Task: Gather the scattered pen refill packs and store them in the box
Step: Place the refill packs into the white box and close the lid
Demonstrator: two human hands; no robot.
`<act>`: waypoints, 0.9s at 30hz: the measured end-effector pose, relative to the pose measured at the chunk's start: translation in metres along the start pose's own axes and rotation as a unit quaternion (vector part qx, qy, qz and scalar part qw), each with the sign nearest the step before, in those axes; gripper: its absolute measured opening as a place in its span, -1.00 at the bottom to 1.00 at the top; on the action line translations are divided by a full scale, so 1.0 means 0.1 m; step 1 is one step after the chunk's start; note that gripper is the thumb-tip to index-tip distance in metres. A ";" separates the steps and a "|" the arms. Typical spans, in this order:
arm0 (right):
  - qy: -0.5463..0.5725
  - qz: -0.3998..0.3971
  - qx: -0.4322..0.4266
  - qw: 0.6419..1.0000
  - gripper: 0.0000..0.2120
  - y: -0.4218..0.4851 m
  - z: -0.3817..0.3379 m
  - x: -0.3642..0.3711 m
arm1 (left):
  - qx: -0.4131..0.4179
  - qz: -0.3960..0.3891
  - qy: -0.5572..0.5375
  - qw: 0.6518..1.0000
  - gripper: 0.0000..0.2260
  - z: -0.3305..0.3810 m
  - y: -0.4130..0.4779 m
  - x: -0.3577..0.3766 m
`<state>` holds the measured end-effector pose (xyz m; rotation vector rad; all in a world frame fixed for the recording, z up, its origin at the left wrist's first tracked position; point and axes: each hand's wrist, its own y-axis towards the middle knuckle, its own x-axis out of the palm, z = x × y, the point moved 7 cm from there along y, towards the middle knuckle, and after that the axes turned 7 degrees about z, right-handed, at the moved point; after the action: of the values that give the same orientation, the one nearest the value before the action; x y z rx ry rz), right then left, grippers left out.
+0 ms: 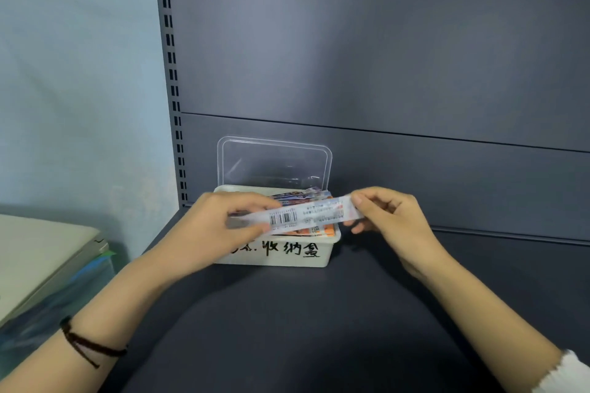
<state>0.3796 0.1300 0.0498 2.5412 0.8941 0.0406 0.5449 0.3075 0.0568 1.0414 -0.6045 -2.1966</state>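
left hand (220, 228) and right hand (391, 222) fingers pinching one refill pack (300, 215) above the box (277, 260), probably lay it in flat next

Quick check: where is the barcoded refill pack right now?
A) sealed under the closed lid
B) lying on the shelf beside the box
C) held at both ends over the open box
C: left hand and right hand each hold an end of the refill pack above the box, its clear lid standing open.

Storage box (274, 257) on shelf (303, 313), open lid (274, 163) behind against back panel (383, 41), refill pack (297, 216) above box, stacked folders (41, 265) left.
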 end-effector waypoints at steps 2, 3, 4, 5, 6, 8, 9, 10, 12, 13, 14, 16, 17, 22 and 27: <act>-0.001 0.008 -0.002 1.000 -0.82 0.06 -0.03 0.05 | -0.009 0.062 0.011 0.998 -0.69 -0.04 0.08 -0.13; -0.004 0.014 -0.008 1.000 -0.82 0.10 -0.05 0.08 | 0.008 0.097 0.031 0.995 -0.69 -0.03 0.13 -0.21; -0.010 0.021 -0.019 1.000 -0.83 0.14 -0.07 0.10 | 0.032 0.128 0.055 0.990 -0.72 -0.02 0.18 -0.28; -0.024 0.032 -0.034 0.999 -0.85 0.18 -0.08 0.13 | 0.058 0.149 0.080 0.984 -0.75 -0.02 0.22 -0.31; -0.041 0.042 -0.046 0.997 -0.87 0.23 -0.07 0.16 | 0.073 0.154 0.104 0.980 -0.77 -0.06 0.26 -0.31; -0.072 0.053 -0.046 0.995 -0.88 0.32 0.04 0.21 | 0.046 0.110 0.126 0.985 -0.74 -0.26 0.32 -0.23; -0.083 0.050 -0.037 0.995 -0.87 0.35 0.11 0.23 | 0.016 0.070 0.123 0.990 -0.69 -0.38 0.31 -0.17; -0.090 0.037 -0.026 0.995 -0.86 0.36 0.19 0.25 | -0.014 0.029 0.112 0.993 -0.63 -0.49 0.29 -0.10; -0.087 -0.012 -0.004 0.996 -0.86 0.33 0.29 0.29 | -0.078 -0.025 0.059 0.995 -0.57 -0.66 0.20 -0.03; -0.083 -0.038 0.005 0.996 -0.86 0.31 0.32 0.30 | -0.102 -0.036 0.027 0.994 -0.59 -0.72 0.16 -0.02; -0.073 -0.057 0.010 0.996 -0.84 0.29 0.33 0.30 | -0.113 -0.040 0.001 0.993 -0.63 -0.75 0.13 -0.03; -0.030 -0.059 0.014 0.998 -0.81 0.26 0.31 0.27 | -0.113 -0.045 -0.024 0.992 -0.79 -0.75 0.10 -0.04; -0.010 -0.038 0.015 0.999 -0.80 0.27 0.30 0.24 | -0.113 -0.044 -0.028 0.992 -0.84 -0.74 0.10 -0.03; -0.040 0.086 0.060 0.994 -0.79 0.28 0.45 0.15 | -0.155 0.033 0.007 0.987 -0.88 -0.76 0.16 -0.03; -0.009 0.042 0.089 0.995 -0.78 0.25 0.43 0.28 | -0.178 0.078 0.079 0.978 -0.90 -0.74 0.28 -0.10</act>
<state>0.4237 0.1125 0.0181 2.7399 0.8165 -0.0373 0.6190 0.2851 0.0369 0.9305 -0.2009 -1.9692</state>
